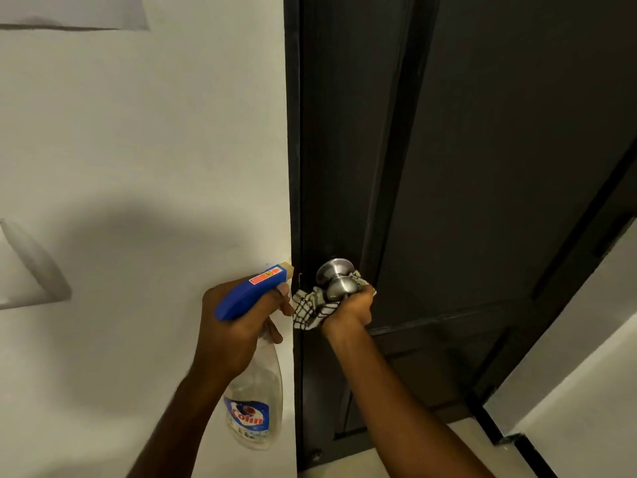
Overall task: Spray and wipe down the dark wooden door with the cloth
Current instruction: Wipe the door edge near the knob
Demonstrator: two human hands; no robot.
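The dark wooden door fills the right half of the view, with a round metal knob at its left edge. My right hand grips a white checked cloth and holds it against the underside of the knob. My left hand grips the neck of a clear spray bottle with a blue trigger head; its nozzle points toward the door edge, just left of the knob.
A white wall stands to the left of the dark door frame. A pale fixture juts from the wall at the far left. Light floor and a white wall with black skirting lie at lower right.
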